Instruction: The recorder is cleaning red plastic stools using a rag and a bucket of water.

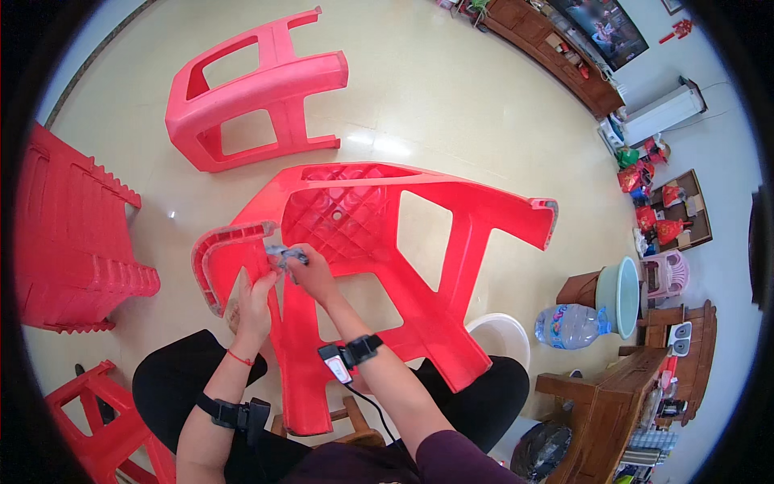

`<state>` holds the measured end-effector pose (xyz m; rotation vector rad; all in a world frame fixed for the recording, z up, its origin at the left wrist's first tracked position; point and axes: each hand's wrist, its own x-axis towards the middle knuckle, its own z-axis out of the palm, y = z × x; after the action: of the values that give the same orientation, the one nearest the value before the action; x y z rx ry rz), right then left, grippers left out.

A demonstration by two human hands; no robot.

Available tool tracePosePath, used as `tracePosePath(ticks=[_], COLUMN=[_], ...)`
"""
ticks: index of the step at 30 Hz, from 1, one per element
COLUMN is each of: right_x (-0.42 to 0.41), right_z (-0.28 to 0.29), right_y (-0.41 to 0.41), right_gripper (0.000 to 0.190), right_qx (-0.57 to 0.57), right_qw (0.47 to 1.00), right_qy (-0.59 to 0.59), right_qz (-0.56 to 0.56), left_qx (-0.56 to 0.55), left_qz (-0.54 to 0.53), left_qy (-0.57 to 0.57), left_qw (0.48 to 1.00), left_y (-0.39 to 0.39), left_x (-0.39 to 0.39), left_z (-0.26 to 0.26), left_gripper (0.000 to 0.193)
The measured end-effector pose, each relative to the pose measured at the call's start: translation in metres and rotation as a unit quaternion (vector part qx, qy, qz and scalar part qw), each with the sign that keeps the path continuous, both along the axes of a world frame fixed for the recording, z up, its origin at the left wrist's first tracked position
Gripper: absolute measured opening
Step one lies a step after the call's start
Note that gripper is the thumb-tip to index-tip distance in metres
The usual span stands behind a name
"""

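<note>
A red plastic stool lies on its side across my lap, its legs spread and the ribbed underside of its seat showing. My left hand grips the leg nearest it, just below the leg's dirty, curved foot end. Bunched in my right hand is a grey-blue cloth, which touches the edge of that same leg. Some of the left fingers are hidden behind the leg.
Another red stool lies on its side on the floor ahead. Stacked red stools stand at the left, with one more stool below them. At the right are a white bucket, a large water bottle, a basin and wooden furniture.
</note>
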<state>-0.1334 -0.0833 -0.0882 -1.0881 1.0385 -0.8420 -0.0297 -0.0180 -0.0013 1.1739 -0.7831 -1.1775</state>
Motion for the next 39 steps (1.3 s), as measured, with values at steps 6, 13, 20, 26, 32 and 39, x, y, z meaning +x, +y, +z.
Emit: tracePosePath(ticks=[6, 13, 20, 26, 32, 39], right_x=[-0.052, -0.027, -0.033, -0.048, -0.079, -0.127], right_z=[0.087, 0.04, 0.043, 0.04, 0.045, 0.039], right_y=[0.041, 0.137, 0.147, 0.144, 0.14, 0.129], right_gripper=[0.016, 0.033, 0.032, 0.033, 0.019, 0.017], right_qx=[0.04, -0.041, -0.104, -0.14, -0.181, -0.228], right_qw=[0.979, 0.838, 0.854, 0.811, 0.742, 0.644], right_qy=[0.055, 0.351, 0.403, 0.5, 0.605, 0.696], right_qz=[0.192, 0.416, 0.313, 0.269, 0.225, 0.223], left_qx=[0.003, -0.018, -0.019, -0.013, -0.037, -0.026], left_qz=[0.033, 0.037, 0.044, 0.037, 0.044, 0.044], left_qy=[0.006, 0.009, 0.034, 0.025, 0.054, -0.008], left_qw=[0.999, 0.999, 0.998, 0.999, 0.997, 0.999], left_y=[0.001, 0.001, -0.003, -0.006, -0.003, -0.002], left_x=[0.001, 0.002, 0.0, 0.001, -0.001, 0.002], left_z=[0.006, -0.008, -0.013, -0.009, 0.0, -0.003], left_gripper=[0.024, 0.022, 0.023, 0.025, 0.019, 0.027])
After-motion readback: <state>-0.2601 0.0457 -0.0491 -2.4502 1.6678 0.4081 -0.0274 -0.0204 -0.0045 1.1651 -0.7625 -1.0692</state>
